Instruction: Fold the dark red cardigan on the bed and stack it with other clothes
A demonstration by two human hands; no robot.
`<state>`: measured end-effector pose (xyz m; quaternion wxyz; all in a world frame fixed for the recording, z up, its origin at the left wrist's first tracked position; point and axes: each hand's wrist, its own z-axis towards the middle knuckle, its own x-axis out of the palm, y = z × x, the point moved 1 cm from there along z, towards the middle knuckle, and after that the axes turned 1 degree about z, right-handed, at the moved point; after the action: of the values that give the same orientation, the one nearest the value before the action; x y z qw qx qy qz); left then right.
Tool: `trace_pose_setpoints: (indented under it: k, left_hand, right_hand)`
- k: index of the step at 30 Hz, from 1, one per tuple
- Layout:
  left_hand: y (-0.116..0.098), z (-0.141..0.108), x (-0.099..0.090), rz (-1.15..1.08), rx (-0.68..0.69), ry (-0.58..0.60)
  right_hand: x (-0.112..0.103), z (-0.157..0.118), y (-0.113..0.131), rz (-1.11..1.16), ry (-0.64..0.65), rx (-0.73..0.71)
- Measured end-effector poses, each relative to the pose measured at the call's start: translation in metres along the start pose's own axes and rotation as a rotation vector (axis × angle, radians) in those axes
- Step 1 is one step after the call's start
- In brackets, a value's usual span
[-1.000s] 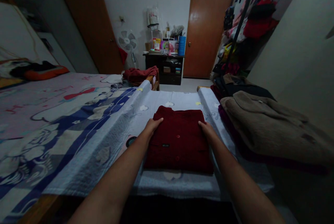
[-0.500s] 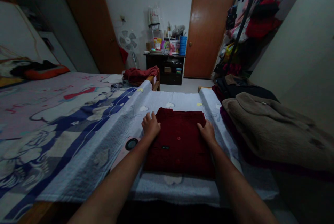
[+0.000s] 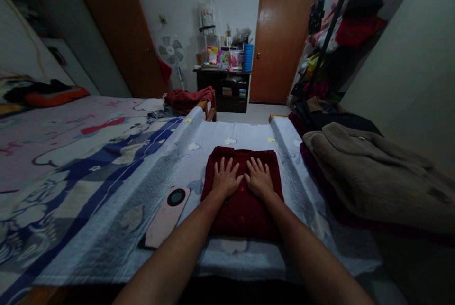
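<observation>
Nearest the person, a pink phone (image 3: 165,217) is lying camera side up on the pale blue sheet (image 3: 245,132), to the left of a folded dark red shirt (image 3: 245,222) and a little apart from it. The shirt is sitting on the sheet right in front of the person, a couple of its buttons showing. Both hands are resting on it, palms down: the left hand (image 3: 226,179) is lying open with its fingers spread, and the right hand (image 3: 259,179) is lying beside it, just as flat and open. Over to the right, a brown coat (image 3: 369,177) is lying on some purple clothing, with a dark jacket (image 3: 337,117) sitting behind. Across on the left, I'm seeing a rumpled reddish cloth (image 3: 188,99) draping over the bed's far end. Farther back, a white fan (image 3: 172,51) is standing near a dark cabinet (image 3: 221,91), and red bags (image 3: 360,30) are hanging on the right.
</observation>
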<state>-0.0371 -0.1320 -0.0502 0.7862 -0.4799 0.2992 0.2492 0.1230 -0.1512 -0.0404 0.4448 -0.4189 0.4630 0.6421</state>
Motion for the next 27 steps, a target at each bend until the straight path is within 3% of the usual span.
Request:
trace_pose_setpoints:
  k: [9, 21, 27]
  left_hand:
    - [-0.012, -0.002, -0.003, 0.593, -0.03, 0.152]
    - [-0.01, -0.005, -0.003, 0.623, 0.017, 0.114]
    - [-0.01, -0.005, -0.003, 0.609, 0.032, 0.091]
  right_hand:
    - [-0.004, 0.016, -0.019, -0.142, 0.045, 0.005]
    - [-0.004, 0.046, -0.044, -0.097, 0.14, 0.244]
    - [-0.022, 0.043, -0.023, -0.076, 0.102, 0.334]
